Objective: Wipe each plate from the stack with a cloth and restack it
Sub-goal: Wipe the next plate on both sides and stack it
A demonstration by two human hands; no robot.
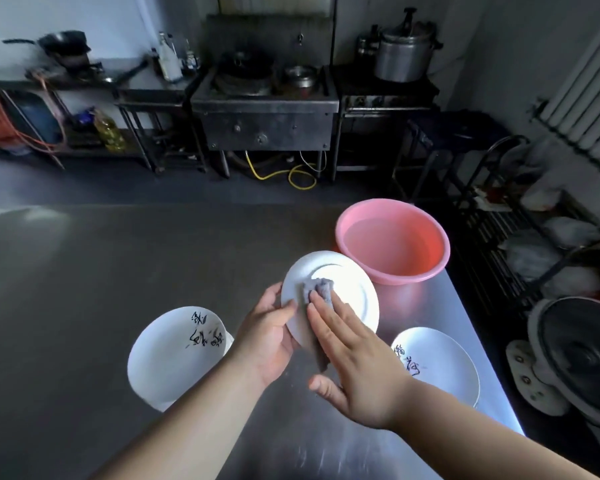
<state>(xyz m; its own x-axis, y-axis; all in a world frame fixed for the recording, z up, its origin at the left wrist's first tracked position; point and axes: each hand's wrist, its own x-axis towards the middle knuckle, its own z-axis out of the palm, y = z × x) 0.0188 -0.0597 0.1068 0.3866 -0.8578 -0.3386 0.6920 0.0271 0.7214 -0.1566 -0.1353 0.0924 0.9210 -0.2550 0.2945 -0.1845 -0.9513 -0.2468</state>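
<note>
I am holding a white plate (340,289) up off the steel table (84,289) with my left hand (267,341), whose fingers are curling round the plate's near left rim, thumb lying across its edge. The plate is tilting, its underside with the raised foot ring facing me. My right hand (354,358) is lying flat on it with the fingers straight and together, pressing a crumpled grey cloth (317,289) against the plate; the cloth is bunching out past my fingertips and a strip of it is hanging down below my palm. My right thumb is sticking out to the side, touching nothing.

Left of my left hand, a stack of white plates (174,355) with black brush lettering is sitting on the table, partly hidden by my left forearm. Right of my right hand, another white plate (440,365) with the same kind of lettering is resting near the table's right edge; I cannot tell whether more plates are lying beneath it. Just beyond the plate I am holding, a pink basin (392,240) with water in it is standing on the table, its rim just behind the plate's far edge. Beyond the table's right edge, a fan (575,358) is lying on the floor.
</note>
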